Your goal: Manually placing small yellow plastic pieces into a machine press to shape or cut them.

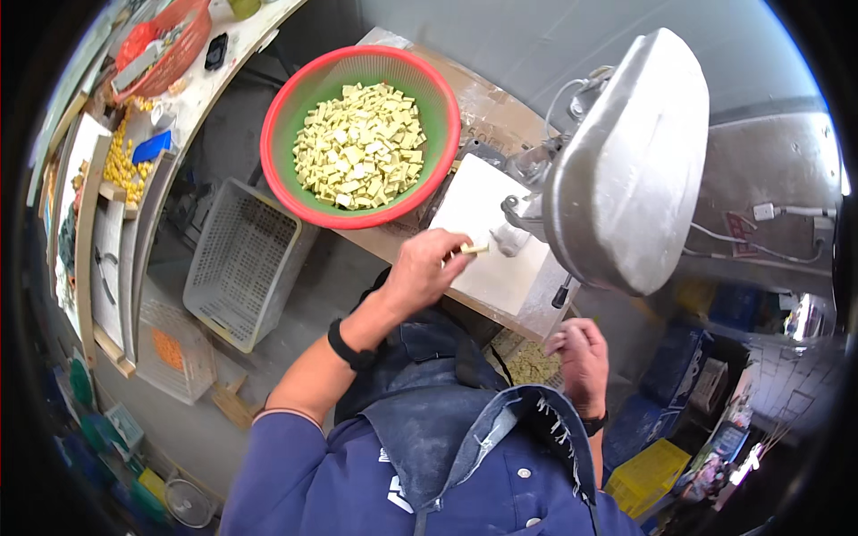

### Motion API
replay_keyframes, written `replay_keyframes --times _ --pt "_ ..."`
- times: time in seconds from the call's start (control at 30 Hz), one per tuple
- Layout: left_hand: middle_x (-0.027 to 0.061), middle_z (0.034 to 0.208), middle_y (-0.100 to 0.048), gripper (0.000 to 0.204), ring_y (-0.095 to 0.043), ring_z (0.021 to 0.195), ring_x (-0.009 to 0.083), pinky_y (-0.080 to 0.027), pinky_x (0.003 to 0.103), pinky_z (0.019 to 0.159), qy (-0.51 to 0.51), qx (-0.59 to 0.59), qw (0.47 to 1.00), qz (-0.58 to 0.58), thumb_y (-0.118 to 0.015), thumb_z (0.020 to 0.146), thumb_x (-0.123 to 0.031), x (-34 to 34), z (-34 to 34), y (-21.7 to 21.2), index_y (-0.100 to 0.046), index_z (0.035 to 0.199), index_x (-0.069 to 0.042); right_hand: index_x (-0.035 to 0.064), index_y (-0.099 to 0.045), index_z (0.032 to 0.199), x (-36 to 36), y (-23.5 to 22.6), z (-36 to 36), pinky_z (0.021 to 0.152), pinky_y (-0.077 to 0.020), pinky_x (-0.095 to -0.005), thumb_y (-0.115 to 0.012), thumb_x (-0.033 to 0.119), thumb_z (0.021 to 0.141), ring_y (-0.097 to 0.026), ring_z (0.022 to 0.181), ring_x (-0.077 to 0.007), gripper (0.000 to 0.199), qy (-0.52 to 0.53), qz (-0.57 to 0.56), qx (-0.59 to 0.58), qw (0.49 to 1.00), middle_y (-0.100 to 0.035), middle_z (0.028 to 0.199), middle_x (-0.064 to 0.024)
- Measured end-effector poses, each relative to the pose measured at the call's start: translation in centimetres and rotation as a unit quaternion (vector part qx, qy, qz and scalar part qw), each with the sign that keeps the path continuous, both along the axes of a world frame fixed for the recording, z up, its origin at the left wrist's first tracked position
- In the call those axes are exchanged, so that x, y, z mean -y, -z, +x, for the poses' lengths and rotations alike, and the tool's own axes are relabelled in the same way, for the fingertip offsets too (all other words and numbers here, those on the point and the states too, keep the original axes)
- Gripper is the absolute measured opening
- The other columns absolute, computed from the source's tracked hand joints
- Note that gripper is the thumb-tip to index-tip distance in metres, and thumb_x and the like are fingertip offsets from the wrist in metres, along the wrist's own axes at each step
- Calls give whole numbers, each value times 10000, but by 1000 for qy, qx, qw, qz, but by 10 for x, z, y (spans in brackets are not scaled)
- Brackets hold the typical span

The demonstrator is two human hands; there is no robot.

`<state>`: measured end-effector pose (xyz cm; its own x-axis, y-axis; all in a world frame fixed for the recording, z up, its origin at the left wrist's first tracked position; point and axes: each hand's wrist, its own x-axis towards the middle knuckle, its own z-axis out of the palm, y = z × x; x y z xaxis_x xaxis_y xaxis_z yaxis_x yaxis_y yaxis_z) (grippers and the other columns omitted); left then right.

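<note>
My left hand (427, 268) is closed in a pinch on a small pale yellow-green block (476, 249). It is over the near edge of a white board (487, 210), close to the metal fitting (511, 238) of a machine. My right hand (583, 364) is at the lower right, off the board's near corner, with its fingers curled together. Whatever it holds, if anything, is hidden. Beyond my left hand stands a round basket (274, 143) with a red rim and green inside. A heap of similar pale blocks (357, 147) fills its bottom.
The machine's large grey metal housing (626, 170) overhangs the right side of the bench, with a black-knobbed lever (561, 293) below it. A grey plastic crate (241, 263) is on the floor at left. Beyond it, a workbench (192, 98) carries yellow pieces and a red basket (170, 49).
</note>
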<state>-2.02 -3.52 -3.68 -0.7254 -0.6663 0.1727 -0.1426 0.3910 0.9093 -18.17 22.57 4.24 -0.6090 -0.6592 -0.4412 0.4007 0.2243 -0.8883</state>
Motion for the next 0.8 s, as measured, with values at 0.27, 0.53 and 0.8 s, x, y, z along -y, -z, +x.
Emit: replay_keyframes --times 0.27,0.53,0.8 --pt "68 815 -646 149 -601 849 270 -444 411 771 -2 33 986 -164 -735 824 -151 24 -40 45 -721 955 -81 7 -573 1235 33 -38 -72 878 -512 -366 -510 224 1059 -624 955 -193 287 134 -89 -146 976 -648 1105 -108" --pt "34 786 -634 111 -590 831 226 -409 382 767 1 69 966 -247 -664 810 -136 20 -61 60 -732 893 -107 -32 -493 1377 44 -41 -117 1044 -486 -416 -512 194 1036 -593 1214 -282 410 85 -163 -160 970 -582 1359 -164" --pt "26 782 -621 114 -588 855 214 -413 376 792 -2 51 962 -268 -622 796 -113 18 -66 61 -715 861 -110 -27 -481 1410 31 -35 -130 1064 -480 -467 -553 229 1014 -590 1227 -318 478 31 -216 -161 963 -573 1382 -177"
